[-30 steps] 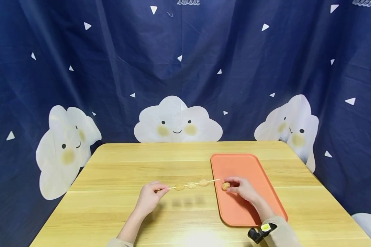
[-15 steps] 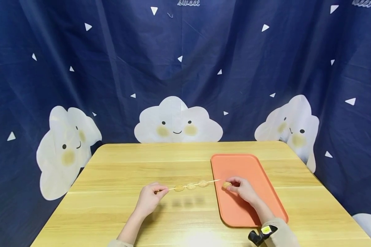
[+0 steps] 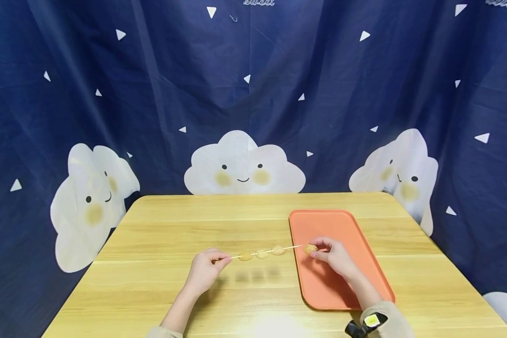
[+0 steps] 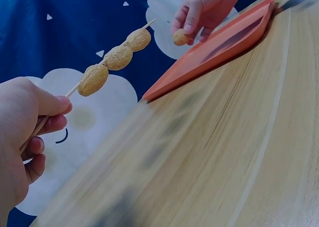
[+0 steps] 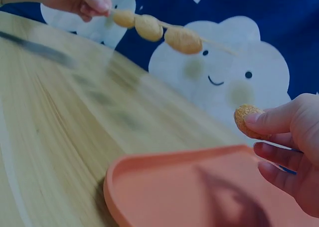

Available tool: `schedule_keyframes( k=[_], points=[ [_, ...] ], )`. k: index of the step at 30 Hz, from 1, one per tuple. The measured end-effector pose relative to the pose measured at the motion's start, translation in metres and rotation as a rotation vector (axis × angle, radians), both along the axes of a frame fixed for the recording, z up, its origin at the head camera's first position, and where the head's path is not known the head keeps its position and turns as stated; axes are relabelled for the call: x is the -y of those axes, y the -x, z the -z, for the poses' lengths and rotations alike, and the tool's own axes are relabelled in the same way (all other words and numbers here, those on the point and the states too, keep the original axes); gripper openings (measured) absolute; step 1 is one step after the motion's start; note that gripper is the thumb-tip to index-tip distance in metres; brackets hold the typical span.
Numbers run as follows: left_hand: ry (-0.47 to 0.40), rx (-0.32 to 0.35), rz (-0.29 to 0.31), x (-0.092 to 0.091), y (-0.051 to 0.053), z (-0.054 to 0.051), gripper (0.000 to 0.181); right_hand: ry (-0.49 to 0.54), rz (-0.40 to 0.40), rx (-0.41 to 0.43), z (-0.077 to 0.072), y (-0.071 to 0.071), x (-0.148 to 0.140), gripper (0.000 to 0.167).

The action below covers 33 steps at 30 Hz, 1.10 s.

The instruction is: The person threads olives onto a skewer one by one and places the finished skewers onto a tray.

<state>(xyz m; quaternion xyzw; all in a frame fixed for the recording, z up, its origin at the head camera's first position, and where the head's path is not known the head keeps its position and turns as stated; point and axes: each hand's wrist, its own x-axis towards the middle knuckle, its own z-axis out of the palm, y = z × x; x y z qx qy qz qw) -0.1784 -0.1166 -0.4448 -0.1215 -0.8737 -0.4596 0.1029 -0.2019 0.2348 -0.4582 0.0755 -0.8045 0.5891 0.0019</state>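
My left hand [image 3: 204, 271] pinches one end of a thin wooden skewer [image 4: 75, 89]. Three golden-brown, wrinkled oval puffs [image 4: 118, 58] are threaded along it, and its bare tip points right, over the tray's left rim. Between thumb and fingers, my right hand [image 3: 337, 257] holds a loose puff [image 5: 247, 121] of the same kind. That puff is a short way right of the skewer tip in the head view, apart from it. Both hands are raised above the surface, with shadows of the strung puffs on the table.
An orange rectangular tray [image 3: 327, 291] lies on the right of the wooden table [image 3: 186, 216], beneath my right hand. A dark blue curtain [image 3: 173, 70] with clouds and triangles hangs around the table's far side. A black strap device [image 3: 365, 325] sits on my right wrist.
My right hand has risen slightly, and the puff in it has turned and come up nearer the level of the skewer tip. The left hand and skewer stay almost still.
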Motion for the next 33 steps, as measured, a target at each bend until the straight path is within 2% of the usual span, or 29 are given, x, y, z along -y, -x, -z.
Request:
schedule_keyframes(
  k=[5,15,23,27,33],
  points=[
    [-0.004,0.008,0.0,-0.001,-0.001,-0.001,0.004,0.04,-0.01,-0.003,-0.012,-0.006,0.004,0.032],
    [-0.026,-0.01,0.009,-0.002,-0.001,0.0,0.004,0.045,-0.042,-0.061,-0.027,-0.013,0.012,0.032],
    [-0.024,-0.04,0.023,0.0,-0.001,0.001,0.004,0.081,-0.07,-0.075,-0.028,-0.015,0.012,0.031],
    [-0.006,-0.031,0.016,0.0,-0.001,0.002,0.003,0.108,-0.079,-0.064,-0.029,-0.016,0.012,0.03],
    [0.018,-0.041,0.019,0.0,-0.001,0.002,0.005,0.069,-0.063,-0.07,-0.03,-0.017,0.013,0.031]
  ],
)
